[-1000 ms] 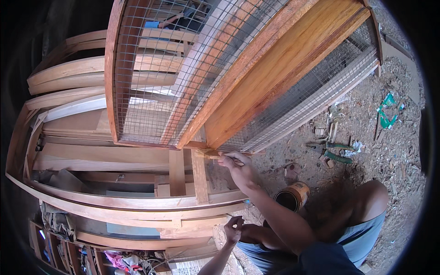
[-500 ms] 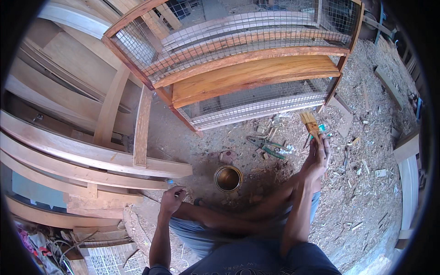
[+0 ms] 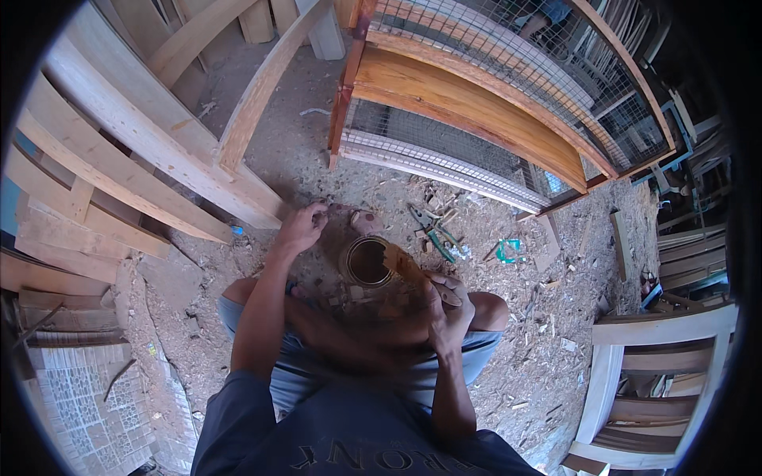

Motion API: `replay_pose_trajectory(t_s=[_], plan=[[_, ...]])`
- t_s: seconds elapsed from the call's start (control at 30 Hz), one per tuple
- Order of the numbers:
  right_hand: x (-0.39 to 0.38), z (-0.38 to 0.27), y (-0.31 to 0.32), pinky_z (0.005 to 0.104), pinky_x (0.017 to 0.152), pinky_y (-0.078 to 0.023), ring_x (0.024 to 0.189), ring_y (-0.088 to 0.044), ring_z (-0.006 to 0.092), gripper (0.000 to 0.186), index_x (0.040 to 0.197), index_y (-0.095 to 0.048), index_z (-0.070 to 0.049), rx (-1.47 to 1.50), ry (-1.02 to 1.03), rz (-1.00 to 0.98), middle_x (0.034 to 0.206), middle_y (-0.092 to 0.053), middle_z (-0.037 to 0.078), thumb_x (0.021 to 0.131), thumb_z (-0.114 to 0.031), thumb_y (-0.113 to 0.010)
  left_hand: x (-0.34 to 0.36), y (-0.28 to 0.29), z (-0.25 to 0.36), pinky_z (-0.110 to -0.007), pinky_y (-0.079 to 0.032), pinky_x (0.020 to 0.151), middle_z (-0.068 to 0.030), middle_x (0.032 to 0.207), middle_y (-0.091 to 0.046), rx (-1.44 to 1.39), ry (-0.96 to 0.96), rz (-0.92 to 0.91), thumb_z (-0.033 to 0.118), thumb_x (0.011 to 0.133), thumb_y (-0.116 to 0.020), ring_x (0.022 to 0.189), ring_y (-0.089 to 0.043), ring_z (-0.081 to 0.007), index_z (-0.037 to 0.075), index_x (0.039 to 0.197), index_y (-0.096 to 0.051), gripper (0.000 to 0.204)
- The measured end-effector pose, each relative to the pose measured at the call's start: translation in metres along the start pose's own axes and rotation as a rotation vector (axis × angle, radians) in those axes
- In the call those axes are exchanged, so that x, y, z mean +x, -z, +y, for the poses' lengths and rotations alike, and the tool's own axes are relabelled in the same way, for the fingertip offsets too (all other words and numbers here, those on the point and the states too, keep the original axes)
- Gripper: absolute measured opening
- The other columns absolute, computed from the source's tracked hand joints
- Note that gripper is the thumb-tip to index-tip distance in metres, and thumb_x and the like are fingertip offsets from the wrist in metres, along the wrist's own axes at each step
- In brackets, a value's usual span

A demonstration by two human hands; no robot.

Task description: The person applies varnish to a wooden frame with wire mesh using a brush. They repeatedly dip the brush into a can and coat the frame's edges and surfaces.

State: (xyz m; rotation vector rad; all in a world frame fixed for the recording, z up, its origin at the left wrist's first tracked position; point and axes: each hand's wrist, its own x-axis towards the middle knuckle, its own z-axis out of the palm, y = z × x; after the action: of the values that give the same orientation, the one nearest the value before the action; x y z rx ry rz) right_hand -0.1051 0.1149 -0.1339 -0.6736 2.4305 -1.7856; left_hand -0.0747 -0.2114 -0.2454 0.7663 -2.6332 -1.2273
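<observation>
My right hand [image 3: 449,309] is closed around the handle of a paintbrush [image 3: 408,268]. The brush's bristles are at the right rim of a round open can [image 3: 347,274], which has brownish liquid inside; whether they touch the can is unclear. Left of the can, my left hand [image 3: 298,228] hovers low with loosely bent fingers apart and nothing visible in them. A reddish-brown lump [image 3: 365,222] lies on the ground just beyond the can. Farther off stands a wooden frame with wire mesh and a glossy orange-brown board [image 3: 444,101].
Green-handled pliers [image 3: 435,236] and a green packet [image 3: 508,251] lie among wood chips right of the can. Long planks [image 3: 151,151] are at the left. A pale wooden frame [image 3: 607,381] stands at the lower right.
My right hand has brought the brush from beside the mesh frame down and left to the can. My left hand has moved forward toward the reddish-brown lump. The view has turned to the right.
</observation>
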Motion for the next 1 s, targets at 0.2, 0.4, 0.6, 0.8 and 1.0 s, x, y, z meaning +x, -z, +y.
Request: replay_pose_trajectory(t_s=[0.2, 0.4, 0.6, 0.8, 1.0], plan=[[0.014, 0.017, -0.039, 0.0288, 0.083, -0.056, 0.095, -0.071, 0.0154, 0.019, 0.11, -0.07, -0.003, -0.161, -0.004, -0.147, 0.102, -0.075, 0.01, 0.091, -0.004, -0.072, 0.01, -0.001, -0.013, -0.047, -0.054, 0.084, -0.0224, 0.099, -0.072, -0.099, -0.009, 0.103, 0.025, 0.095, -0.06, 0.096, -0.069, -0.0391, 0.01, 0.119, -0.067, 0.029], [0.032, 0.049, -0.092, 0.0368, 0.087, -0.045, 0.095, -0.067, 0.0219, 0.013, 0.096, -0.076, -0.011, -0.622, 0.313, -0.295, 0.102, -0.075, -0.002, 0.084, -0.015, -0.077, 0.012, -0.001, -0.009, -0.047, -0.054, 0.083, -0.0222, 0.101, -0.072, -0.113, 0.025, 0.087, 0.023, 0.094, -0.06, 0.096, -0.069, -0.0391, 0.011, 0.12, -0.066, 0.03], [0.032, 0.047, -0.094, 0.0336, 0.077, -0.055, 0.085, -0.072, 0.0229, 0.018, 0.108, -0.069, -0.006, -0.498, 0.321, -0.225, 0.098, -0.076, 0.007, 0.092, -0.013, -0.072, 0.014, -0.004, -0.013, -0.047, -0.054, 0.085, -0.0217, 0.103, -0.072, -0.086, 0.044, 0.06, 0.024, 0.095, -0.06, 0.098, -0.069, -0.0387, 0.012, 0.121, -0.066, 0.029], [0.011, 0.025, -0.058, 0.0309, 0.065, -0.056, 0.08, -0.07, 0.0112, 0.015, 0.107, -0.064, -0.003, 0.117, -0.158, -0.184, 0.099, -0.075, 0.01, 0.096, -0.012, -0.07, 0.011, -0.003, -0.009, -0.045, -0.054, 0.086, -0.0189, 0.105, -0.073, -0.081, 0.038, 0.047, 0.024, 0.095, -0.06, 0.099, -0.069, -0.0365, 0.013, 0.123, -0.065, 0.03], [-0.015, 0.037, -0.043, 0.0312, 0.08, -0.056, 0.083, -0.071, 0.0166, 0.017, 0.104, -0.063, -0.003, -0.045, 0.06, -0.104, 0.102, -0.072, 0.011, 0.092, -0.008, -0.073, 0.003, -0.009, -0.008, -0.041, -0.054, 0.091, -0.0186, 0.116, -0.071, 0.003, -0.015, -0.193, 0.016, 0.091, -0.064, 0.103, -0.07, -0.0329, 0.013, 0.131, -0.06, 0.04]])
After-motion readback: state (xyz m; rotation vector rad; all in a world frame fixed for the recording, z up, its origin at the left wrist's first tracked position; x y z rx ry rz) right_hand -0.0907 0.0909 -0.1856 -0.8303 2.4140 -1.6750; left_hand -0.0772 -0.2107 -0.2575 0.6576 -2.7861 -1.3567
